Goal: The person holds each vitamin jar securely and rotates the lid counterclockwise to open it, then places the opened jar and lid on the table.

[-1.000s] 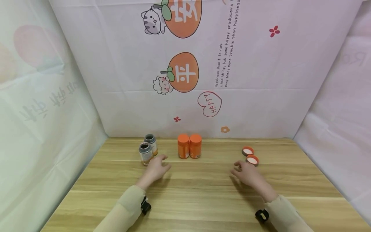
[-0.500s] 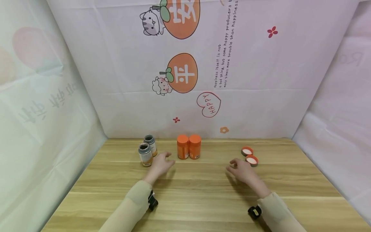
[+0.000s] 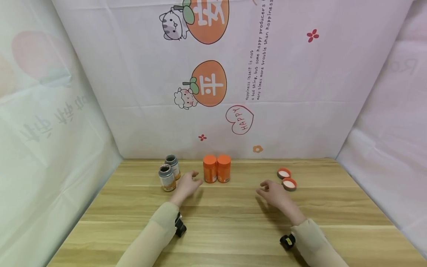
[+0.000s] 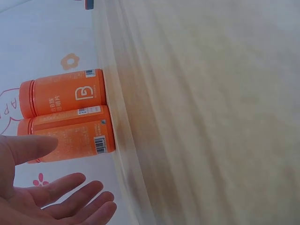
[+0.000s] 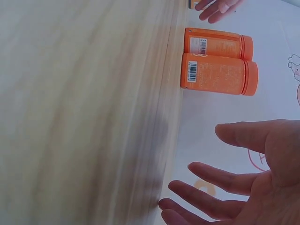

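Observation:
Two orange bottles with orange lids stand upright side by side at the back of the table: the left bottle [image 3: 210, 170] and the right bottle [image 3: 224, 170]. Just left of them is my left hand [image 3: 188, 183], fingers spread and holding nothing; in the left wrist view its thumb [image 4: 35, 147] overlaps the nearer bottle. My right hand [image 3: 274, 193] hovers farther off to their right, its fingers [image 5: 211, 199] apart with nothing between them. Beside the right hand lie two upturned caps, a front cap [image 3: 289, 184] and a back cap [image 3: 284, 173], orange-rimmed with white insides.
Left of my left hand stand two uncapped grey-necked jars, the front jar [image 3: 167, 178] and the back jar [image 3: 173, 167], with dark openings. A printed white cloth [image 3: 150, 122] hangs behind the wooden table [image 3: 227, 230], and more cloth hangs at both sides.
My left hand has moved right and slightly forward, away from the jars toward the orange bottles. The right hand has shifted left, away from the caps. Bottles, jars and caps stay in place.

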`<state>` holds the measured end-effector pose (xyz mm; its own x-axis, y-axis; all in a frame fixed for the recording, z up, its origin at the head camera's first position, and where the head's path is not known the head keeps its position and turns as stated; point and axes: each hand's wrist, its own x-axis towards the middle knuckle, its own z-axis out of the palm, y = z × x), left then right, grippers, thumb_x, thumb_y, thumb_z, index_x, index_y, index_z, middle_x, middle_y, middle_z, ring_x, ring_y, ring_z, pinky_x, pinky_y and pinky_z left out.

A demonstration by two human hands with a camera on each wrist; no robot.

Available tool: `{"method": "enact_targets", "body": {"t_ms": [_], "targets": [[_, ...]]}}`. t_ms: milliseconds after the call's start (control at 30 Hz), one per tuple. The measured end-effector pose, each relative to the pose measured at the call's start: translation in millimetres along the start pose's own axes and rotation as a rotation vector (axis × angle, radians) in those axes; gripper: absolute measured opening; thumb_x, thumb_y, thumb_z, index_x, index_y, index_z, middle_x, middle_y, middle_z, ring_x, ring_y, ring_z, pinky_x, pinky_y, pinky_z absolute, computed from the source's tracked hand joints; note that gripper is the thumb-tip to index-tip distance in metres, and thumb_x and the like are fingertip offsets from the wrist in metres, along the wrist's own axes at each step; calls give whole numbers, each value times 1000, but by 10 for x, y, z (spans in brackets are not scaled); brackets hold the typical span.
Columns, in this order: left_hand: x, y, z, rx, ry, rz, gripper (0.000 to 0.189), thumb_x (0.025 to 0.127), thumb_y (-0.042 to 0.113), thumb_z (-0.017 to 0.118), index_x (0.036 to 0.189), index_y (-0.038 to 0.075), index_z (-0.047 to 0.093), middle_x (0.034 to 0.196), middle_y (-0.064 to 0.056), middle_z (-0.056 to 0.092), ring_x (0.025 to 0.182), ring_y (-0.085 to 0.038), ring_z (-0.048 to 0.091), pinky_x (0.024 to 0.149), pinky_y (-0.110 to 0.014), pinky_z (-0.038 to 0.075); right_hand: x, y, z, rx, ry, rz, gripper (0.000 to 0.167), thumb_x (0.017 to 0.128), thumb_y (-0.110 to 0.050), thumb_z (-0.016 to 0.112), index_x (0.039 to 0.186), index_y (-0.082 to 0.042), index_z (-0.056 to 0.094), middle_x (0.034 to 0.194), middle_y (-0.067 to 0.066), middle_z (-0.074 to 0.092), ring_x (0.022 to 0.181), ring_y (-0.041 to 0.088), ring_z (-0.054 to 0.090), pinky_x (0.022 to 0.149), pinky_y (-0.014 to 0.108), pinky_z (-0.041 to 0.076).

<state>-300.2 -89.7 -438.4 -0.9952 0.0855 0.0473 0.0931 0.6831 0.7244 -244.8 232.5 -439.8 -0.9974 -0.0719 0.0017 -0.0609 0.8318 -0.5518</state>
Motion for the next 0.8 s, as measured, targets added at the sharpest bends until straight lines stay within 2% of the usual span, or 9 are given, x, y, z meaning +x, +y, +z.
{"method": "enact_targets", "body": {"t_ms": [367, 800], "targets": [[165, -7, 114, -37, 9, 15, 47, 84, 23, 69, 122, -3, 58, 124, -20, 60, 112, -35, 58, 94, -47, 45, 27, -48, 33, 12, 1, 9, 45, 93, -31, 58, 123, 2, 56, 118, 26, 61, 104, 40, 60, 84, 50, 50], [305, 77, 224, -138, 10, -13, 51, 79, 19, 74, 122, -3, 57, 123, -21, 59, 115, -35, 55, 97, -47, 43, 43, -108, 48, -16, 26, 1, 42, 92, -31, 59, 120, 0, 59, 114, 23, 64, 103, 39, 61, 84, 50, 49]]}}
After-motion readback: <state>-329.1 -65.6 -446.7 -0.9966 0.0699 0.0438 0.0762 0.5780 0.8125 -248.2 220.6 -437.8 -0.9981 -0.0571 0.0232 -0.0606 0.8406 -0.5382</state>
